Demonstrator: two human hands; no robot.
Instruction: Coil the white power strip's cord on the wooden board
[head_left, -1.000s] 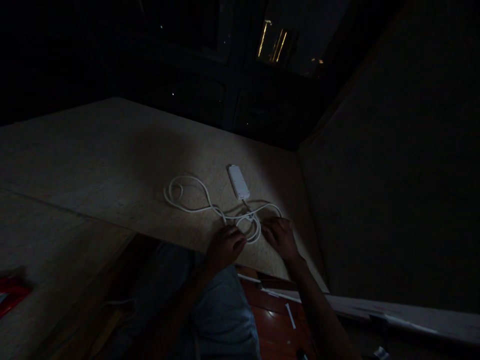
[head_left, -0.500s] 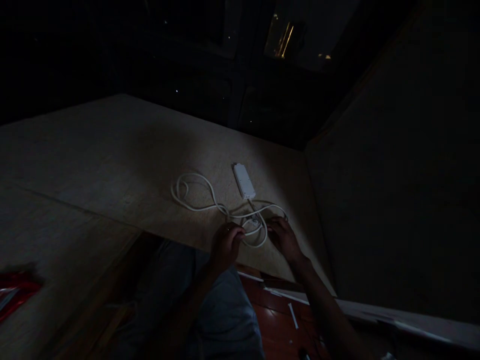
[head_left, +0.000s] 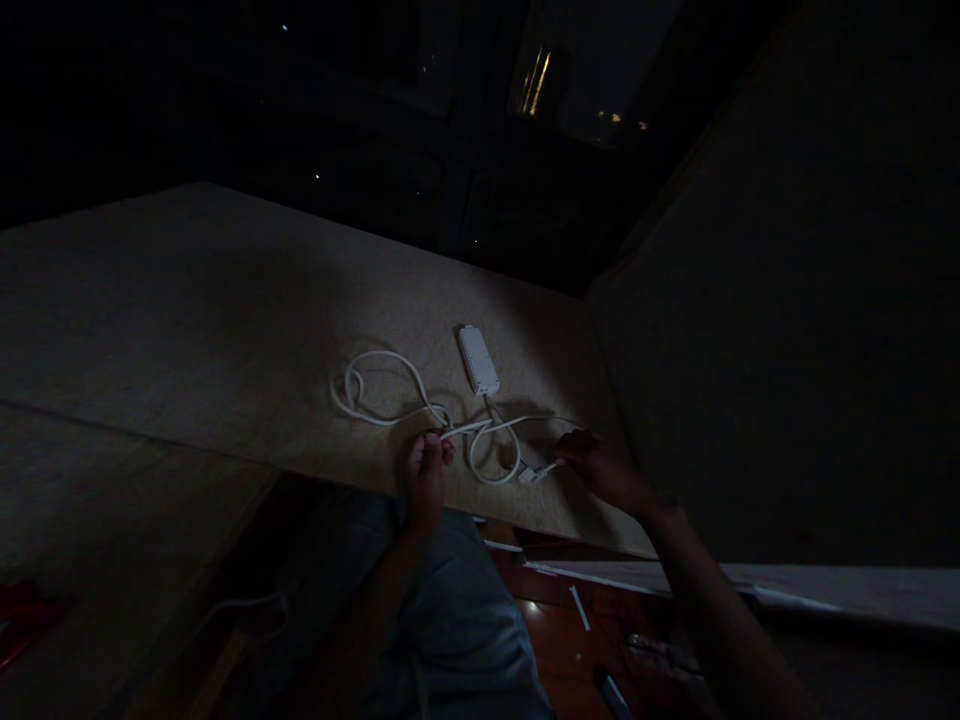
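Note:
A white cable lies in loose loops on a pale board, joined to a small white box. My left hand is closed in a pinch on the cable near the board's front edge. My right hand pinches the cable's plug end and holds it out to the right, just above the board. The box lies beyond both hands, untouched.
The room is very dark. A dark wall panel rises at the right of the board. Below the board's edge are my knees in grey cloth and a reddish floor with small scraps. Something red lies far left.
My hands have drawn apart: the right one pulled the plug end out to the right, the left slid left along the cable. The loop between them has opened out.

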